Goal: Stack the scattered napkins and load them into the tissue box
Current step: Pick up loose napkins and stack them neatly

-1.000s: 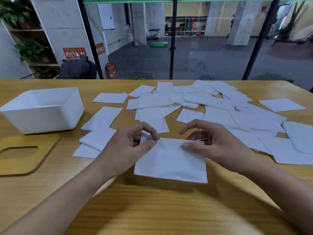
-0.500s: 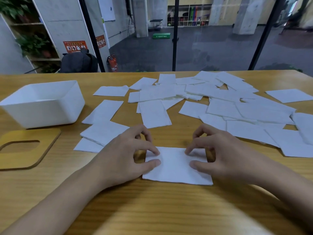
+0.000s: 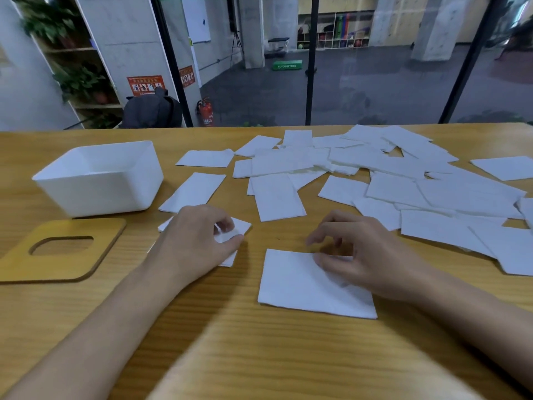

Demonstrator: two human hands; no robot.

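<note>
A white napkin point(image 3: 302, 284) lies flat on the wooden table in front of me. My right hand point(image 3: 366, 255) rests on its far right part, thumb on the paper and fingers loosely curled above it. My left hand point(image 3: 196, 241) sits to the left and pinches the corner of another napkin point(image 3: 233, 229) between thumb and fingers. Several more napkins point(image 3: 403, 183) lie scattered across the middle and right of the table. The open white tissue box point(image 3: 101, 180) stands at the far left.
The box's wooden lid point(image 3: 57, 249), with an oval slot, lies flat in front of the box. Two single napkins point(image 3: 196, 192) lie between box and pile. A glass wall with dark posts runs behind the table's far edge.
My left hand has left the near napkin and moved left onto another napkin, pinching it. My right hand stays on the near napkin, which now lies flat.
</note>
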